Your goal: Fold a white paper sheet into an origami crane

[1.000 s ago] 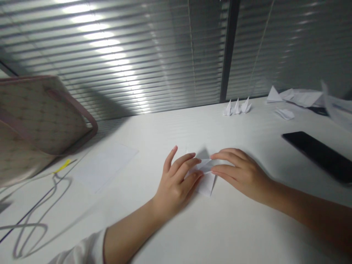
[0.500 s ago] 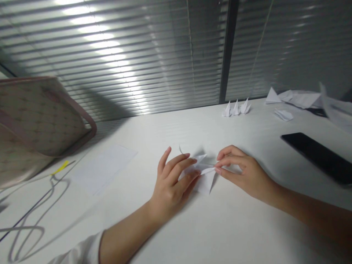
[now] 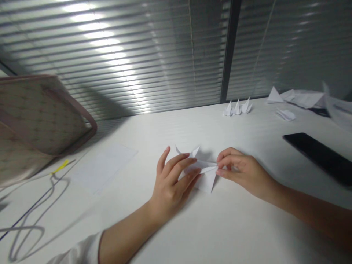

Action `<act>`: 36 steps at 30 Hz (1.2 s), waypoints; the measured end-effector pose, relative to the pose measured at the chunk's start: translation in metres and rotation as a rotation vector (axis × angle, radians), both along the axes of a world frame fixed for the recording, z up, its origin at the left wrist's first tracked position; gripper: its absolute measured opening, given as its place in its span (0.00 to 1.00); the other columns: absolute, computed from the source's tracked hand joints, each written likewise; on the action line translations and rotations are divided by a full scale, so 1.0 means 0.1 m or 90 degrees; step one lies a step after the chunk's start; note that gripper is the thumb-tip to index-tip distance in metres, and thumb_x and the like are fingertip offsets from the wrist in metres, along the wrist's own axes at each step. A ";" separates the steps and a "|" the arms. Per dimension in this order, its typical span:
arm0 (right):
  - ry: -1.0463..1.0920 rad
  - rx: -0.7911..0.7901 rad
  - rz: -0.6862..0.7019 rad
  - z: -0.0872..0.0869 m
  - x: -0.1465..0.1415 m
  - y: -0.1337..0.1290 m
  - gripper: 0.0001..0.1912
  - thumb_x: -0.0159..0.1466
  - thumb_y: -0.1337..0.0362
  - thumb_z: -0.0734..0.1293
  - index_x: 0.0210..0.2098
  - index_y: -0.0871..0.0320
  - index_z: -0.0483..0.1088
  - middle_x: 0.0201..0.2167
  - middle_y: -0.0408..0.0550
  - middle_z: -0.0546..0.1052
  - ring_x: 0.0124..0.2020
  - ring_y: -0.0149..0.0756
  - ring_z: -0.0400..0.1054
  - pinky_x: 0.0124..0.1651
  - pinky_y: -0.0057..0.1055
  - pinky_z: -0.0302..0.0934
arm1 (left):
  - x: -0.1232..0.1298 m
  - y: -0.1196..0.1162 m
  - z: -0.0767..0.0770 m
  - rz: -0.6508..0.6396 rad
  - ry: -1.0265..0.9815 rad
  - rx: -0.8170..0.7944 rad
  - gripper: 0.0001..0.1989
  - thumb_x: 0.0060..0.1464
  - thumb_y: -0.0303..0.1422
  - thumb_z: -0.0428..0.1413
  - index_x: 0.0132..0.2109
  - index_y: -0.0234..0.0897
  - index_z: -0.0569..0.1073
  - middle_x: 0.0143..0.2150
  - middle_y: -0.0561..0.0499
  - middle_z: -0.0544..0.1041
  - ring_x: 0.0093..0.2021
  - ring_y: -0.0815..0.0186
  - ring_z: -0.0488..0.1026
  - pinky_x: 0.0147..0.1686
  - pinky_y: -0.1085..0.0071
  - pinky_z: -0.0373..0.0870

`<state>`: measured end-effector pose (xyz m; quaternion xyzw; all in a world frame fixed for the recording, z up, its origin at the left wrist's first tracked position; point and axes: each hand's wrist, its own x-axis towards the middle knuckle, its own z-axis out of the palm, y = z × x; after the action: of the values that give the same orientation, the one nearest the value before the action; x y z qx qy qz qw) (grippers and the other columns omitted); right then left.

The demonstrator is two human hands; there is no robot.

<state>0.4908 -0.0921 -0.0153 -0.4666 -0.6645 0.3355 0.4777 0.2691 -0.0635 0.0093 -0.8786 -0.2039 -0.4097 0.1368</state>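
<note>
A partly folded sheet of white paper [image 3: 206, 180] is held just above the table at the middle of the head view, its flaps standing out at several angles. My left hand [image 3: 173, 178] grips it from the left between thumb and fingers, with the little finger raised. From the right, my right hand [image 3: 238, 167] pinches the paper's right corner between thumb and fingertips. My left fingers cover part of the folds.
Small folded paper figures [image 3: 237, 107] stand in a row at the back. Folded papers [image 3: 302, 98] lie at the back right, with a black phone [image 3: 319, 157] nearer. To the left are a flat white sheet [image 3: 104, 168], a bag [image 3: 41, 124] and cables [image 3: 52, 190].
The paper's upper flaps have spread apart, one pointed flap now standing higher behind my left fingers. My right hand has shifted slightly right while still pinching the corner.
</note>
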 end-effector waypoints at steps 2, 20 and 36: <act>-0.039 0.062 -0.018 0.00 0.00 -0.01 0.04 0.59 0.63 0.69 0.29 0.55 0.73 0.36 0.46 0.71 0.31 0.31 0.65 0.34 0.31 0.62 | 0.00 0.00 0.00 -0.002 0.000 -0.003 0.10 0.51 0.23 0.61 0.41 0.38 0.75 0.43 0.47 0.78 0.49 0.58 0.72 0.59 0.44 0.56; -0.389 0.537 -0.040 0.12 0.06 -0.07 0.07 0.61 0.75 0.67 0.38 0.61 0.73 0.34 0.50 0.77 0.38 0.37 0.67 0.41 0.36 0.63 | -0.02 -0.01 -0.03 -0.014 0.028 -0.015 0.08 0.52 0.22 0.60 0.39 0.36 0.73 0.45 0.46 0.77 0.51 0.59 0.71 0.61 0.45 0.53; -0.314 0.472 -0.013 0.10 0.03 -0.04 0.06 0.60 0.72 0.68 0.38 0.59 0.73 0.35 0.48 0.77 0.37 0.37 0.67 0.41 0.36 0.64 | 0.00 0.01 -0.05 -0.028 0.024 -0.017 0.06 0.54 0.22 0.58 0.39 0.36 0.73 0.46 0.47 0.76 0.51 0.59 0.71 0.60 0.44 0.55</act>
<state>0.4939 -0.0963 -0.0051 -0.3366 -0.8294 -0.0515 0.4429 0.2687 -0.0628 0.0045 -0.8920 -0.1875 -0.3934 0.1198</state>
